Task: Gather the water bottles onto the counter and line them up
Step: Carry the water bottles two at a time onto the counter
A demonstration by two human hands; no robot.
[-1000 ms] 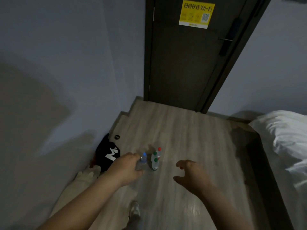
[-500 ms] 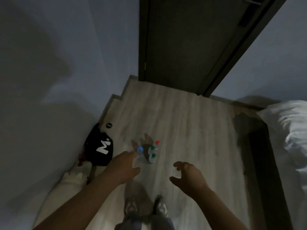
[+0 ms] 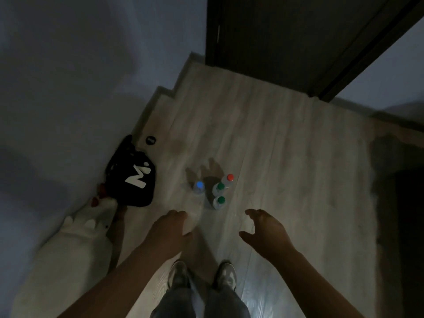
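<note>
Several clear water bottles stand upright in a cluster on the pale wood floor. One has a blue cap (image 3: 199,185), two have green caps (image 3: 220,186) (image 3: 221,200), one has a red cap (image 3: 230,177). My left hand (image 3: 171,228) hovers just below the blue-capped bottle, fingers loosely curled, holding nothing. My right hand (image 3: 263,228) hovers below and right of the cluster, fingers spread and curved, empty. No counter is in view.
A black bag with a white M logo (image 3: 135,177) lies by the left wall, with a white plush toy (image 3: 75,244) below it. A small black disc (image 3: 150,140) lies on the floor. A dark door (image 3: 286,37) stands ahead. My shoes (image 3: 202,275) are underneath.
The view tilted further down, so my shoes and legs now show. Both hands stay extended toward the bottles and sit below the cluster; neither has touched one.
</note>
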